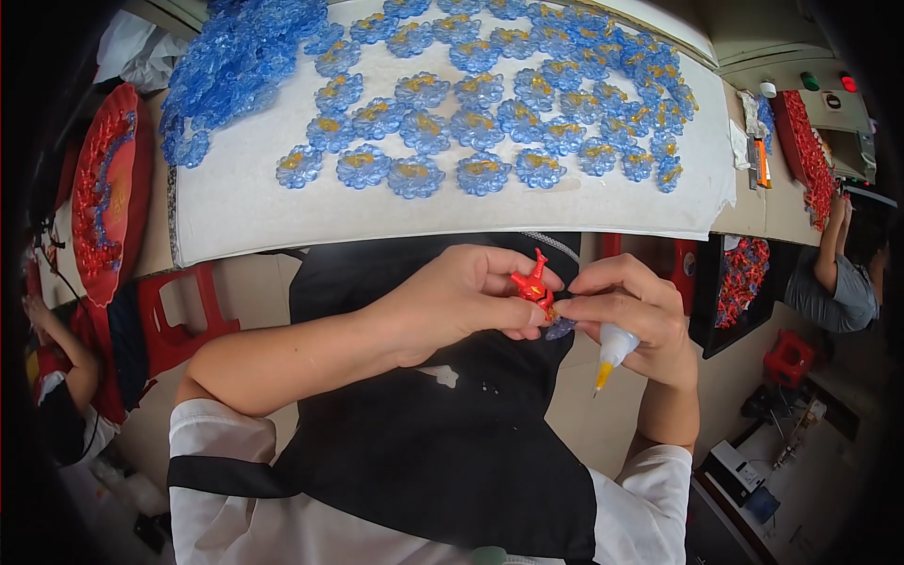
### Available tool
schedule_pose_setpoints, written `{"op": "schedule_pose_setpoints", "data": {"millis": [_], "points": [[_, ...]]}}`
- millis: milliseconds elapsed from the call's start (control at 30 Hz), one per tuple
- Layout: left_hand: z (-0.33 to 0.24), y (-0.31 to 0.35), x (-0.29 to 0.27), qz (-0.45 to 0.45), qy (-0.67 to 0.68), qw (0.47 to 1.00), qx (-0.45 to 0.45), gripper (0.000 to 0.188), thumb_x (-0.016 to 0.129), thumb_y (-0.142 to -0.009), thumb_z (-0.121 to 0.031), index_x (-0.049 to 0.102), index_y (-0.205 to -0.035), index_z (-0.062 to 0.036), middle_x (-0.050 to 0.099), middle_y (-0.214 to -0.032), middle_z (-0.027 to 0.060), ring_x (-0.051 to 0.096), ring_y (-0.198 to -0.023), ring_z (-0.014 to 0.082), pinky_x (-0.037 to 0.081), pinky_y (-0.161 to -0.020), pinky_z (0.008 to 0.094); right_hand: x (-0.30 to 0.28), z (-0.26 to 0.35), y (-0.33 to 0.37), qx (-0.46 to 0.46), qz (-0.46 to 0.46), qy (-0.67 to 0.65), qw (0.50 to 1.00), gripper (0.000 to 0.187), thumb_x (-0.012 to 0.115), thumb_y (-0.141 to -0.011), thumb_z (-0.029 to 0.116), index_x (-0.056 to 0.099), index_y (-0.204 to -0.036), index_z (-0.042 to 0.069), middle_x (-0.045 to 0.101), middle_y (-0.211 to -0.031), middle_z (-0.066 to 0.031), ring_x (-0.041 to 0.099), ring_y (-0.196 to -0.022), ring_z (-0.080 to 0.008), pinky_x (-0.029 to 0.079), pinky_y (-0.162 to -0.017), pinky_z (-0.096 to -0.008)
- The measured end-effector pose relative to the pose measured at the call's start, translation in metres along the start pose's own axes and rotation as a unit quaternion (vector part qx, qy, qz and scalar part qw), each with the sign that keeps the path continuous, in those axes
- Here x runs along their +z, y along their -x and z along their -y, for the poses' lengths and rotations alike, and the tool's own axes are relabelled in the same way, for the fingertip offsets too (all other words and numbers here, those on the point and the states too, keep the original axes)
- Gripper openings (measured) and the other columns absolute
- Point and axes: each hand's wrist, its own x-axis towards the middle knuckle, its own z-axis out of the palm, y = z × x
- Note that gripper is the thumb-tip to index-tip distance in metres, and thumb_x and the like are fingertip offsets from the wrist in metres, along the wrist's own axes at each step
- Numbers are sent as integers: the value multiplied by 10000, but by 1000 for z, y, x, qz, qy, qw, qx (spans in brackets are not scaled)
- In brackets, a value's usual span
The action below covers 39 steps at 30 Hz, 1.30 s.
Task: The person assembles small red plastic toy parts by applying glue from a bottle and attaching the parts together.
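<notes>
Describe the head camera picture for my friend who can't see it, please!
A person's left hand holds a small shiny red figure above a black apron, and the right hand holds a white bottle with its yellow tip pointing down. Beyond, blue flower-shaped pieces with golden patches lie in rough rows on a white sheet, with a blue heap at left.

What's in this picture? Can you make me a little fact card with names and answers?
Left hand: holds a small red figure
Right hand: holds a white bottle, its yellow tip pointing down; fingertips near the figure's lower end
Table: white-topped
Blue flower shapes: many spread on the table, lots with yellow patches
Blue heap: far left of the table
Apron: black
Stool: red, at left
</notes>
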Motion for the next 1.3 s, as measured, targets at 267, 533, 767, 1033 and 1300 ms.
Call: {"op": "schedule_pose_setpoints", "data": {"millis": [267, 533, 767, 1033, 1300], "points": [[-7, -2, 1, -12, -17, 1000, -23, 290, 596, -736, -53, 542, -1012, 22, 590, -827, 67, 538, -696, 85, 440, -665, 202, 3, -5, 2, 7, -4, -17, 1000, 278, 676, -553, -59, 632, -814, 27, 537, -777, -60, 564, -649, -163, 454, -521, -239], [2, 15, -6, -36, -1, 999, 8, 279, 584, -739, -25, 537, -1010, 23, 587, -816, 72, 548, -718, 99, 445, -661, 212, 12, -2, -8, -28, 31, 10, 999, 262, 652, -580, 4, 642, -840, 36, 551, -790, -92, 575, -672, -214, 461, -551, -271], [-15, 49, -30, 26, -64, 978, 198, 231, 554, -756, 5, 513, -983, 0, 558, -939, 66, 538, -814, 98, 429, -736, 226, 28, 20, -23, -62, -104, 57, 991, 333, 672, -591, -33, 611, -909, 47, 511, -1005, -178, 555, -615, -173, 445, -530, -235], [-118, 252, -127, -521, -594, 542, 286, 192, 550, -730, -29, 564, -921, -14, 608, -850, 91, 574, -826, 164, 425, -742, 248, 17, 8, -12, -14, -140, 67, 988, 268, 608, -719, -7, 563, -982, 27, 504, -1025, -185, 538, -603, -140, 440, -549, -206], [-108, 311, -226, -552, -686, 474, 8, 217, 597, -681, -114, 576, -888, -52, 612, -825, 109, 579, -814, 250, 426, -714, 349, 22, 4, -8, 48, -104, 45, 992, 288, 602, -703, 14, 564, -989, 18, 506, -1038, -160, 490, -578, -117, 412, -619, -232]]}}
